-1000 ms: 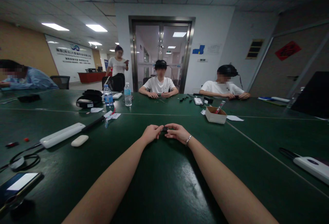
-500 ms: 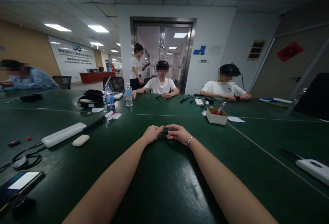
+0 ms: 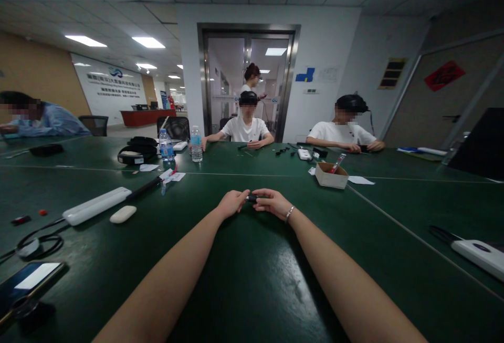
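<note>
Both my arms stretch forward over a dark green table (image 3: 252, 280). My left hand (image 3: 231, 204) and my right hand (image 3: 272, 202) meet at the table's middle, fingertips pinching a small dark object (image 3: 252, 198) between them. The object is mostly hidden by my fingers, so I cannot tell what it is. A thin bracelet sits on my right wrist.
A white power strip (image 3: 96, 205), a white oval piece (image 3: 123, 214), a cable and a phone (image 3: 29, 280) lie at the left. Water bottles (image 3: 196, 144) and a small cardboard box (image 3: 331, 175) stand farther off. Two seated people work across the table; another person stands by the door.
My hands have stayed together on the small object, barely shifting. The standing person walked from the left to the doorway behind the seated person, who reached one arm toward a bottle.
</note>
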A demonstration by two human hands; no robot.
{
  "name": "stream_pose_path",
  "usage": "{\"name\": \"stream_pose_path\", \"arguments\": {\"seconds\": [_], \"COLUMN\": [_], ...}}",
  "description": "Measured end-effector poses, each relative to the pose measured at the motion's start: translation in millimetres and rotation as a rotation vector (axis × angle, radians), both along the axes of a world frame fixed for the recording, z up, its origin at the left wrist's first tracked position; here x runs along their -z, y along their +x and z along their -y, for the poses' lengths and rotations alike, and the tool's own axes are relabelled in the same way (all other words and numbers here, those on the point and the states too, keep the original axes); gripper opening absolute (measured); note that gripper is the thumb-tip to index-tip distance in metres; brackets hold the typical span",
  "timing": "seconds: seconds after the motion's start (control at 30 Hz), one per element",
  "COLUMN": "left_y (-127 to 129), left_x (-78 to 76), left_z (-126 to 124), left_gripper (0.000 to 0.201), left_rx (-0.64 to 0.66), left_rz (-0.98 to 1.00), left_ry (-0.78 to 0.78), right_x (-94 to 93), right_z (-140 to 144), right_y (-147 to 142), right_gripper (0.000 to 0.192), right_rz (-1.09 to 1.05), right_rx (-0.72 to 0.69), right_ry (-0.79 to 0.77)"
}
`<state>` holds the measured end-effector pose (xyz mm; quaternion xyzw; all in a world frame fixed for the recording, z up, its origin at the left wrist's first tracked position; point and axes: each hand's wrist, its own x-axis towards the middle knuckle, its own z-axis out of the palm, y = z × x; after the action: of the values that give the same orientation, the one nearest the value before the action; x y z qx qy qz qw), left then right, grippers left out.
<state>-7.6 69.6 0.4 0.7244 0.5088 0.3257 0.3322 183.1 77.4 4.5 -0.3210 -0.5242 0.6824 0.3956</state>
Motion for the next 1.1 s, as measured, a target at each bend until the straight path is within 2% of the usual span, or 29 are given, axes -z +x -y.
{"name": "stream_pose_path", "arguments": {"seconds": [0.27,0.47,0.57,0.7,0.83,1.0,1.1], "left_y": [2,1,0,1,3,4,4], "left_x": [9.8,16.8,16.5,13.0,12.0,12.0,8.2], "left_z": [-6,-11,-11,-8,-7,-7,-6], "left_gripper": [0.054,0.038,0.03,0.03,0.031,0.028,0.033], "left_rx": [0.023,0.058,0.093,0.117,0.076,0.038,0.034], "left_rz": [0.024,0.099,0.187,0.248,0.249,0.229,0.241], "left_ry": [0.031,0.067,0.071,0.07,0.005,0.03,-0.062], "right_x": [4.0,9.2,10.5,9.8,8.1,6.4,5.9], "right_z": [-3,-7,-9,-9,-8,-6,-6], "right_y": [-2,-4,-4,-5,-5,-6,-7], "right_gripper": [0.018,0.011,0.011,0.01,0.012,0.009,0.007], "right_rz": [0.001,0.035,0.042,0.037,0.047,0.049,0.056], "right_rx": [0.047,0.098,0.1,0.114,0.121,0.121,0.123], "right_ry": [-0.005,-0.024,-0.034,-0.032,-0.033,-0.031,-0.04]}}
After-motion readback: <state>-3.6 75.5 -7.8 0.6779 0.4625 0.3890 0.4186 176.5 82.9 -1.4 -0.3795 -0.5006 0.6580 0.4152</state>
